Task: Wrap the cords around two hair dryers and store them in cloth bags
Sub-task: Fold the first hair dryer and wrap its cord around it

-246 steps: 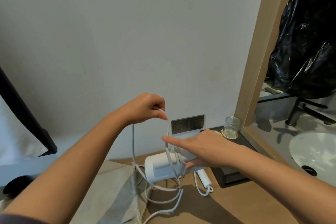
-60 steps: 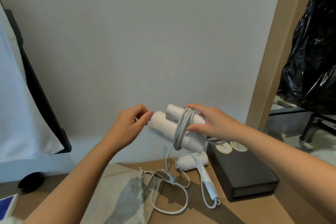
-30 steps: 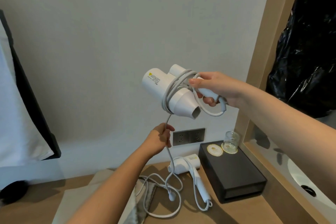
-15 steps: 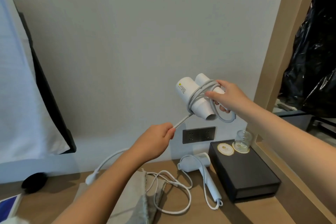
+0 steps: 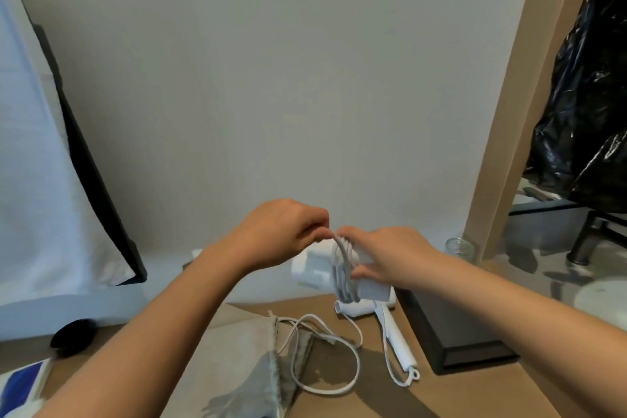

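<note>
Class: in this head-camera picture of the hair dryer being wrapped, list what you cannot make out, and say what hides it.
All in the head view:
- held hair dryer: its far end is covered by the right hand.
- cord: its end sits behind the fingertips of the left hand and is blurred, so a pinch cannot be confirmed.
- cloth bag: cut off by the bottom edge.
- blue item: cut off at the left edge, unidentifiable.
</note>
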`<state>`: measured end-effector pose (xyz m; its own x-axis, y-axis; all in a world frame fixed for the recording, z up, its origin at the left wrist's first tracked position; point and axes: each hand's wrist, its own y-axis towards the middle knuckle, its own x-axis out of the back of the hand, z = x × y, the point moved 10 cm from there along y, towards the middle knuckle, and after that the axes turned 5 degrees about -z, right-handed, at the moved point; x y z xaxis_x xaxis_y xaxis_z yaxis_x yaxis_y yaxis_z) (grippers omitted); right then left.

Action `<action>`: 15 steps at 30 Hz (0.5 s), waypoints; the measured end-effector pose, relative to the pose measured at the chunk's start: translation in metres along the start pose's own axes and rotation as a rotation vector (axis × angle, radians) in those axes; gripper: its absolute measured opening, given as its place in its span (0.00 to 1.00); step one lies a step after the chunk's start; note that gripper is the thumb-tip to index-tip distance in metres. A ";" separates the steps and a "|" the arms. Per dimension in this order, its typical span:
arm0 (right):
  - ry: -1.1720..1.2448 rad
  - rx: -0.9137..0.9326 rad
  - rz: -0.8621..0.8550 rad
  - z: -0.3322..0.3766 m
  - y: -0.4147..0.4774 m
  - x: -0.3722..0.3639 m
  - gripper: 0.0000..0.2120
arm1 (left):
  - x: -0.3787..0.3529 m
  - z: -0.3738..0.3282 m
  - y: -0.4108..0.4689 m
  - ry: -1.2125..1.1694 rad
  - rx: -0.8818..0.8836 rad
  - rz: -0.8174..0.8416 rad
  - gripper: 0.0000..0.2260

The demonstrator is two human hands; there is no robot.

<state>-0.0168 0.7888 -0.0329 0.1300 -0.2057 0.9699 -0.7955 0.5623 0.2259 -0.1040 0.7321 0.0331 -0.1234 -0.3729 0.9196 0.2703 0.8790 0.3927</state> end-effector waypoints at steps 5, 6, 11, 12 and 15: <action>0.064 0.111 0.045 0.026 -0.016 -0.001 0.30 | 0.001 0.003 0.001 -0.024 -0.056 -0.013 0.13; 0.080 0.113 0.057 0.028 -0.018 -0.002 0.31 | 0.001 0.004 0.001 -0.037 -0.054 -0.020 0.14; 0.153 0.098 0.089 0.031 -0.025 0.000 0.42 | -0.005 0.016 0.000 -0.209 0.009 0.000 0.14; 0.196 0.096 0.092 0.030 -0.027 0.000 0.44 | -0.009 0.018 0.000 -0.253 0.022 0.014 0.12; 0.313 0.114 0.084 0.030 -0.033 0.000 0.50 | -0.017 0.025 -0.001 -0.343 0.061 0.017 0.07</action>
<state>-0.0087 0.7460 -0.0426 0.2227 0.1028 0.9694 -0.8700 0.4696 0.1501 -0.1259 0.7449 0.0173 -0.4360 -0.2456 0.8658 0.2188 0.9043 0.3666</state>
